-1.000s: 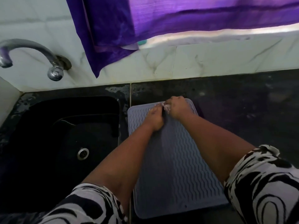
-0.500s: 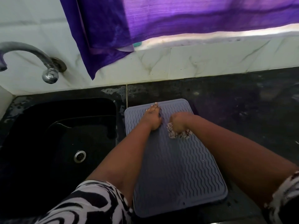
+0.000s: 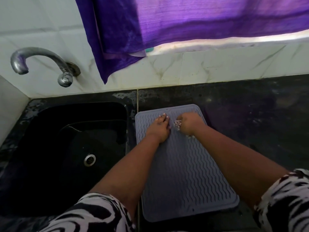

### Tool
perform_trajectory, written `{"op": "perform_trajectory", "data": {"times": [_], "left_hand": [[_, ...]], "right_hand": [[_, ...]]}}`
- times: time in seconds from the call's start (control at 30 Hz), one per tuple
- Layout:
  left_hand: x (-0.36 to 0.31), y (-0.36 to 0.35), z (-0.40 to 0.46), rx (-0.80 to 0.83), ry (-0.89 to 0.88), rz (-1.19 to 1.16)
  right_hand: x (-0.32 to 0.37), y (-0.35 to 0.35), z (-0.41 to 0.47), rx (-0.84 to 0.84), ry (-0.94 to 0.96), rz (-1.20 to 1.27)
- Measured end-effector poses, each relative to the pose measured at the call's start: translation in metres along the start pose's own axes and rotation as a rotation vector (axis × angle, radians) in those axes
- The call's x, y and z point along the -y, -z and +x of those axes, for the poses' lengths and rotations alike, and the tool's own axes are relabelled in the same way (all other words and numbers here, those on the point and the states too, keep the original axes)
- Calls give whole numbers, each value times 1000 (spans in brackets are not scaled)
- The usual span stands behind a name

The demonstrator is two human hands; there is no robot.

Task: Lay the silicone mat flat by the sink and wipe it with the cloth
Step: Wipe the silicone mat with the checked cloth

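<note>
One mat (image 3: 184,178) lies flat under both hands, left hand (image 3: 159,129) spread flat, right hand (image 3: 189,123) gripping one cloth (image 3: 177,123).

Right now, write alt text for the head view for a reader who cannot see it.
A person's right hand grips a small cloth on a grey silicone mat lying flat on a dark counter, while the left hand presses the mat. A black sink sits left of the mat, under a metal tap.

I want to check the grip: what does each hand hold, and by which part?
The right hand grips the bunched cloth; which part cannot be told. The left hand holds nothing, resting on the mat.
</note>
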State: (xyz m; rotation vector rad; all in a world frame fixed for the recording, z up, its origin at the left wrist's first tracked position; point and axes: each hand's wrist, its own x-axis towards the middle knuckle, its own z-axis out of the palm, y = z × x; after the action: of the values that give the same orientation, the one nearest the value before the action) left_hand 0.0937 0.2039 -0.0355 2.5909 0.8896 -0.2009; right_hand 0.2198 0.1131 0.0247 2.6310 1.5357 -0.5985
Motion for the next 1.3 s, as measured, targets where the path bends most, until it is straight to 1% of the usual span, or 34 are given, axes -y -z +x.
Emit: {"op": "perform_trajectory", "data": {"times": [0.1,0.23,0.3,0.37,0.43,0.5,0.53,0.57,0.63,0.7,0.77,0.87,1.07,1.1,1.13,1.2,1.23,1.27,1.3], "left_hand": [[-1,-2,-1,20,26,49],[-12,5,-4,94,79,72],[-20,6,-10,101,90,55],[-25,-3,-26,36,96,-12],[-26,-13,-49,-90,103,-88],[-26,-24,-70,-235,64,-60],[-27,-29,-79,-264,38,-37],[-28,-33,-86,-252,11,-29],[-28,-39,-93,-174,-13,-8],[-27,-42,-92,-120,-3,10],[-29,-41,-89,-80,16,24],[-30,-40,-89,-42,38,24],[-42,-27,-95,62,93,31],[-45,-27,-99,49,76,33],[-49,-29,-105,0,50,24],[-57,-35,-122,-134,9,-31],[-59,-40,-130,-172,10,-67],[-61,-46,-138,-190,20,-88],[-62,-53,-145,-195,31,-76]], "right_hand": [[0,-2,-23,112,-11,-49],[3,-4,-50,349,-28,-75],[4,6,-52,380,-23,-51],[4,22,-45,297,-17,-8],[2,31,-40,159,-14,48],[1,27,-44,120,-1,86],[2,19,-50,135,8,67],[3,10,-55,137,15,33],[6,-5,-65,90,42,-81],[9,-12,-75,78,29,-88],[6,-17,-86,114,2,-52],[2,-30,-111,156,28,-120],[6,-39,-145,356,5,-118],[7,-35,-146,368,3,-105],[9,-29,-145,341,9,-87],[11,-16,-140,198,15,38],[12,-11,-139,118,37,78],[14,-10,-140,93,63,57],[16,-12,-141,111,78,18]]}}
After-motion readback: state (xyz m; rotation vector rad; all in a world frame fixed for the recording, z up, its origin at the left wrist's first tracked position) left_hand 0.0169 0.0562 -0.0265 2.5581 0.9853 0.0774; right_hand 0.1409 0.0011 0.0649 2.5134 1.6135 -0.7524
